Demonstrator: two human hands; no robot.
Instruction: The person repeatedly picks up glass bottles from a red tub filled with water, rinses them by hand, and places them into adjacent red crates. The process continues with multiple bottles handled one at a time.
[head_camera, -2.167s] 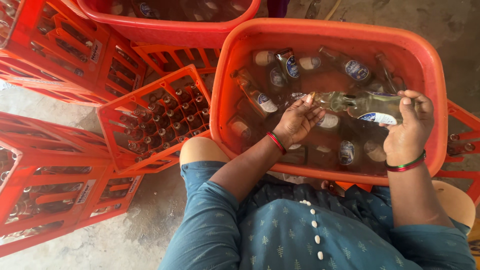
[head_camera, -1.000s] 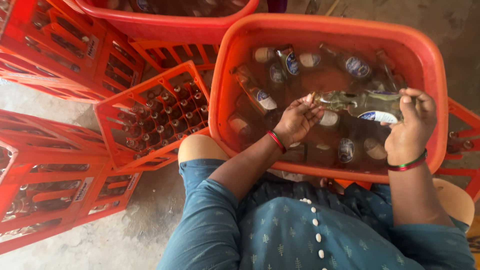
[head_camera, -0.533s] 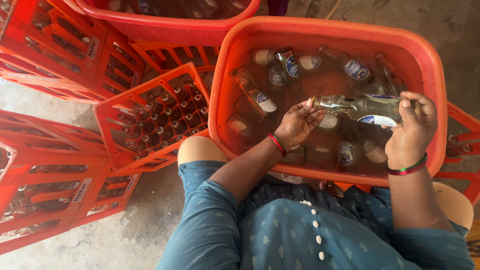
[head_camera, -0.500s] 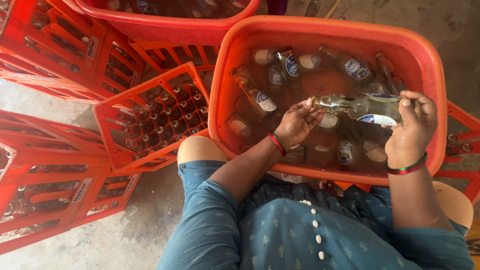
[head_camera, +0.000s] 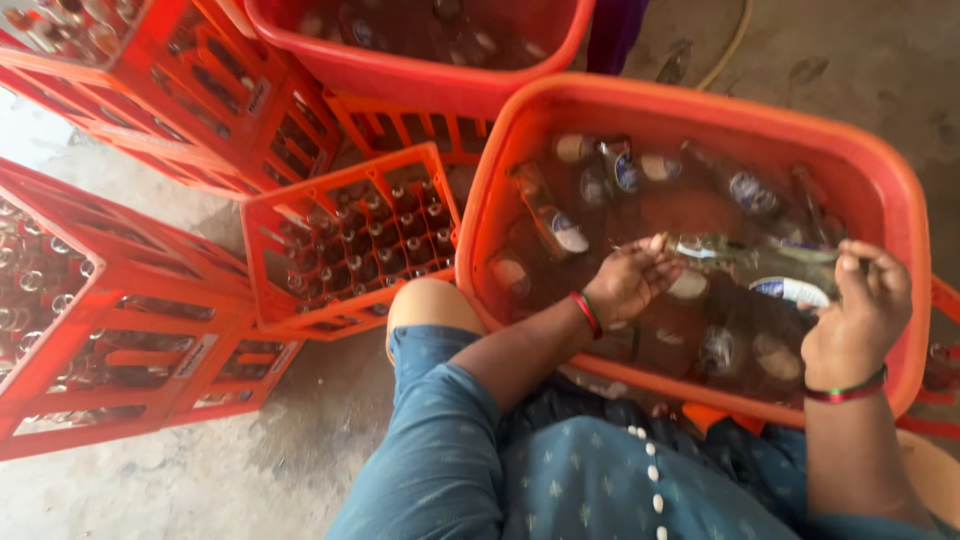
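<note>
I hold a clear glass bottle (head_camera: 745, 253) sideways over an orange tub (head_camera: 700, 110) of water with several bottles lying in it. My left hand (head_camera: 628, 282) grips the bottle's neck end. Around its base end curls my right hand (head_camera: 862, 312), which wears a bead bracelet. A red thread band circles my left wrist. The bottle hangs just above the water and the sunken bottles.
A red crate (head_camera: 345, 240) full of upright bottles stands left of the tub, by my knee. More red crates (head_camera: 110, 330) are stacked at the left. A second red tub (head_camera: 400, 60) lies beyond. The floor is bare concrete.
Both hands and the bottle have stayed in nearly the same place over the tub. The view has shifted only slightly.
</note>
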